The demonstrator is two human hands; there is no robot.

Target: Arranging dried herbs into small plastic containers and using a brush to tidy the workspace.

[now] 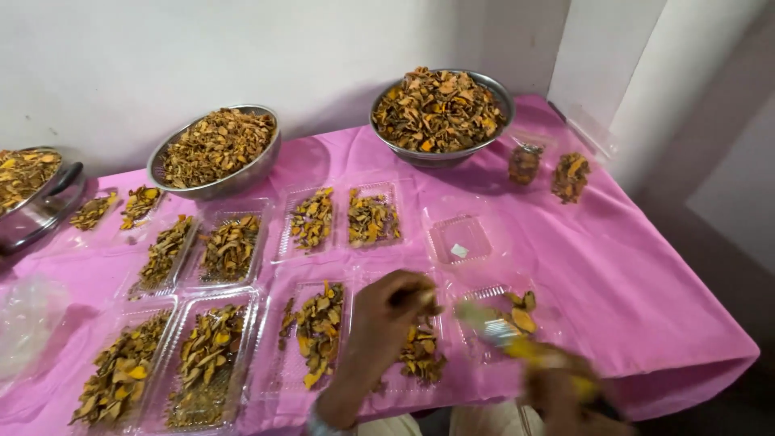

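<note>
Several open trays point(319, 331) crowd the near edge; left hand point(387, 319) pinches dried pieces, blurred right hand point(557, 387) perhaps grips something yellow—spills likely.

The desk point(630, 266) is covered in bright pink cloth. Brown and orange-yellow dried pieces point(319, 327) are held in clear ribbed plastic trays point(458, 239) and silver metal bowls point(214, 153). A yellow blurred item point(525, 347) is seen by the right hand point(561, 387). The wall point(242, 48) is plain white.
</note>
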